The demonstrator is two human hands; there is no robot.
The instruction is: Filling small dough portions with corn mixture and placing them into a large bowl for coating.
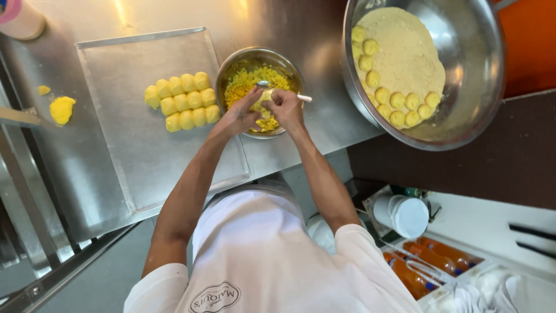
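Note:
A small steel bowl (231, 66) of shredded yellow filling stands on the steel counter. Over its near rim, my left hand (242, 113) cups a pale dough piece (260, 99). My right hand (285, 105) presses against that piece and holds a spoon (303, 98) whose handle sticks out to the right. Left of the bowl, a flat metal tray (127, 145) carries several shaped yellow dumplings (183, 102) in tight rows. At the upper right, a large steel bowl (469, 52) holds pale flour with several round dough balls (399, 104) along its near side.
A yellow lump (62, 109) and a small crumb (43, 90) lie on the counter at far left. A pink-topped container (20, 17) stands in the top-left corner. Lower right, a shelf holds a white lidded tub (405, 214), orange bottles (428, 261) and white cloth (492, 287).

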